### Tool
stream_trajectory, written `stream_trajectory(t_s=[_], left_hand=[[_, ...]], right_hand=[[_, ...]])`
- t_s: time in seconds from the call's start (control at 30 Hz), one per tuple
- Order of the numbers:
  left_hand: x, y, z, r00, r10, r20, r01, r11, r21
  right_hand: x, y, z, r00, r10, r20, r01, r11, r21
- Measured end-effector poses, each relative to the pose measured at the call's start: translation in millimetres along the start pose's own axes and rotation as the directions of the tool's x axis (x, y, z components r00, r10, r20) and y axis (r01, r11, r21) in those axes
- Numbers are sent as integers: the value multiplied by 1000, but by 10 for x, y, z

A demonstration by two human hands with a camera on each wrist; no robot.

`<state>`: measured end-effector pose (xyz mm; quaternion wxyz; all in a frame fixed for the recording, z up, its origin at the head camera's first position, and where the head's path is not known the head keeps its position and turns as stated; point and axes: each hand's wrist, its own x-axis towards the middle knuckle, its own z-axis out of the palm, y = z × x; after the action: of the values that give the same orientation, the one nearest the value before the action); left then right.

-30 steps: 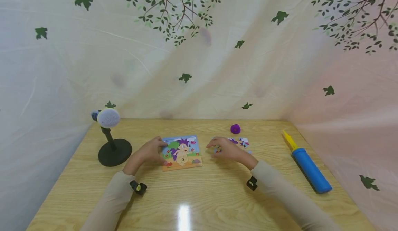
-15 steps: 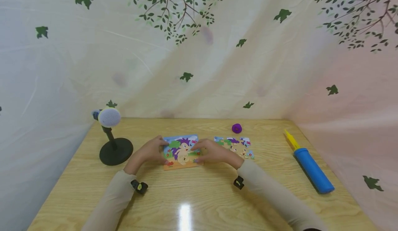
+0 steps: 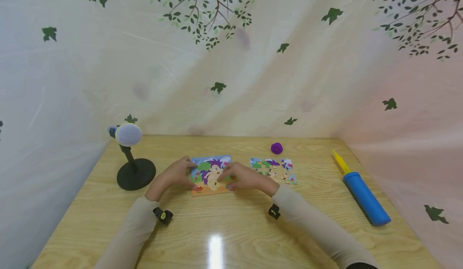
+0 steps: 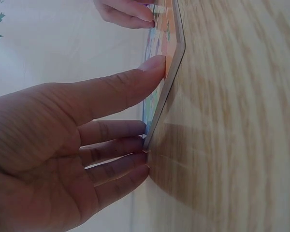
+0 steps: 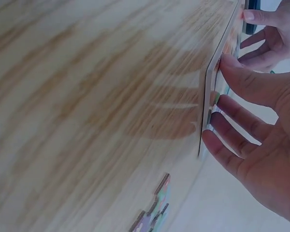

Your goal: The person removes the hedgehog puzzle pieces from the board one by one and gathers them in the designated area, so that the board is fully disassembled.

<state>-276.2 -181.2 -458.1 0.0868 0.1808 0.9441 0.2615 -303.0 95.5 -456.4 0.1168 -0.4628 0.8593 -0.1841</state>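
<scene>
A jigsaw puzzle board with a purple-haired hedgehog picture lies flat on the wooden table. My left hand is at its left side, thumb on the near corner and straight fingers along the edge, as the left wrist view shows of the hand. My right hand reaches over the board's right part, fingertips touching the picture. In the right wrist view the fingers of the right hand are spread and fairly straight along the board's edge, with the thumb on its surface. The hand covers part of the picture.
Several puzzle pieces, partly joined, lie right of the board. Behind them is a small purple object. A blue hand pump with a yellow nozzle lies far right. At left stands a round-headed device on a black base.
My right hand has moved left from over the loose pieces onto the right part of the board, uncovering those pieces. The left hand stays at the board's left edge.
</scene>
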Motion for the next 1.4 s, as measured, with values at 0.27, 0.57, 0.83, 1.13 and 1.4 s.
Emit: stream_trajectory(t_s=[0.27,0.57,0.83,1.13,1.4], left_hand=[[6,-8,-6,1000,4,2,-4,1000,-2],[12,18,-20,1000,-1,11,1,1000,10],[13,12,-25,1000,-6,17,6,1000,1],[7,3,-8,1000,8,11,-7,1000,-9],[-5,-7,-18,1000,25,3,-25,999,-37]], right_hand=[[30,-36,-12,999,14,36,-13,999,-35],[50,7,2,1000,6,22,-5,999,-35],[60,31,30,999,-39,-8,38,996,-80],[33,12,27,1000,-8,-3,8,998,-56],[-5,-48,2,998,57,-2,-57,998,-4]])
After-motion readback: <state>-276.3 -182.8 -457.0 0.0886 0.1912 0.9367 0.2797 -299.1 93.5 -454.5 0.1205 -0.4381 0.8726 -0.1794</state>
